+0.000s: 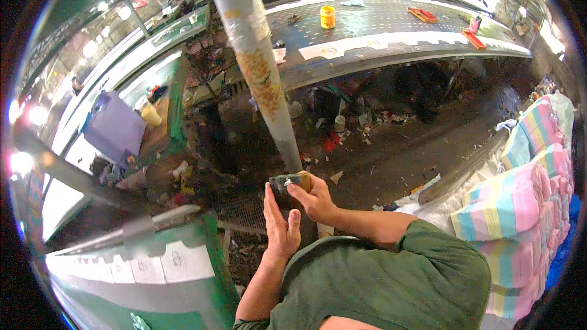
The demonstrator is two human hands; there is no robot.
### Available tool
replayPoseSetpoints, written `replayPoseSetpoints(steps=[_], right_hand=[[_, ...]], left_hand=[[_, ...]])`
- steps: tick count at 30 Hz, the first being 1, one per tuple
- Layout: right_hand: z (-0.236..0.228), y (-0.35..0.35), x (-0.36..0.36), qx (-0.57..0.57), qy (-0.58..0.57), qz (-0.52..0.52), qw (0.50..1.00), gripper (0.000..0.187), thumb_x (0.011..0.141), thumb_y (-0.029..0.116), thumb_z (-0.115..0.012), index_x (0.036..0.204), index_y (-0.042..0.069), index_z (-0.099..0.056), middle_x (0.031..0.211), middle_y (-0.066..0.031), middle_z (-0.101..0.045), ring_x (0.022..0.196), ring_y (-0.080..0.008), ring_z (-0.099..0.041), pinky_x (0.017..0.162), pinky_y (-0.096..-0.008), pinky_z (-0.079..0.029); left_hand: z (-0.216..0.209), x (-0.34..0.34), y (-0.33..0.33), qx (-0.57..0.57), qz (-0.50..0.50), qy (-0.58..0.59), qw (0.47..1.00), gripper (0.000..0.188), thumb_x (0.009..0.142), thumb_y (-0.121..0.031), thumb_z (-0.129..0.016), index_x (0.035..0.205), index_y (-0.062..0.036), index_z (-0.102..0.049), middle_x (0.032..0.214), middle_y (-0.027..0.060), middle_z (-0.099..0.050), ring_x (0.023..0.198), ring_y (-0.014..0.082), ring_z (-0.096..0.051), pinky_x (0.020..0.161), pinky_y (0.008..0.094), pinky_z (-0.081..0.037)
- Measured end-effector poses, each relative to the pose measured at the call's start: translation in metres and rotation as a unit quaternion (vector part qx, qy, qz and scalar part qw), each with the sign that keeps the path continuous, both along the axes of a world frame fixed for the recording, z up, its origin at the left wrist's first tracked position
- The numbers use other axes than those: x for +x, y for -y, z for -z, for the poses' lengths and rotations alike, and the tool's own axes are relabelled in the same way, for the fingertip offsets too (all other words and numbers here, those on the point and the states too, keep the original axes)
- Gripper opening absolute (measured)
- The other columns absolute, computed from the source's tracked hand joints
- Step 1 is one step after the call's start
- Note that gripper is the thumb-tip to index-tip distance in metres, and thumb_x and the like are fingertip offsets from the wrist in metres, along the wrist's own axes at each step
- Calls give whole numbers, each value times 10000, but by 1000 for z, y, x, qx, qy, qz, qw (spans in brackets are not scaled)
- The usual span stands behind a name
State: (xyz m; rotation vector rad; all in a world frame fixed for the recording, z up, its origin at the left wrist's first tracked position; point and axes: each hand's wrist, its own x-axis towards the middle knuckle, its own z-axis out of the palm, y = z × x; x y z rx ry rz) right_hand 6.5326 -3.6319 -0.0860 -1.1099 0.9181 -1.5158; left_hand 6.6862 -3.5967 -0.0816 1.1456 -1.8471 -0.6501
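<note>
My right hand (315, 198) is wrapped round a small dark object (279, 187) with a flat top edge, its thumb pressed on the near side. A small white spot shows beside the thumb. What kind of object it is, I cannot make out. My left hand (279, 226) is upright at the object's left side, fingers stretched out and thumb apart. Its fingertips are at or very close to the object; whether they touch it is unclear. Both hands are in front of my body, near the lower end of a worn grey pole (260, 73).
A long dark table (379, 24) at the back carries a yellow jar (328, 17) and red frames (423, 14). Striped pastel fabric stacks (507, 201) stand at right. A purple bin (114, 125) is at left, above a green-edged table (226, 275) with white sheets. Scraps litter the floor.
</note>
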Motion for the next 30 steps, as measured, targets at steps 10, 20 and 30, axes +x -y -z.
replayPoseSetpoints(steps=[10,20,30], right_hand=[[-13,117,-208,-35,169,233,957,130,1134,181,-725,1160,53,-727,1022,30,-739,908,-63,-677,818,-290,-575],[-21,69,-415,-117,177,547,810,144,1044,110,-725,1174,51,-711,1097,-27,-768,1003,-151,-749,879,-362,-606],[-14,157,-531,48,-31,538,841,191,1078,103,-742,1246,10,-735,1132,-13,-773,1010,-106,-693,928,-305,-557]], left_hand=[[8,-165,159,-115,258,135,950,941,1158,-608,-538,1745,78,-271,1774,302,-376,1592,511,-410,1329,602,-271],[1,-388,274,-42,471,-7,881,34,1036,-86,-796,1039,-87,-830,1085,79,-844,1160,273,-798,1274,580,-411],[6,-609,373,31,601,-116,790,863,1171,-506,-555,1755,70,-286,1805,277,-362,1648,429,-384,1354,512,-264]])
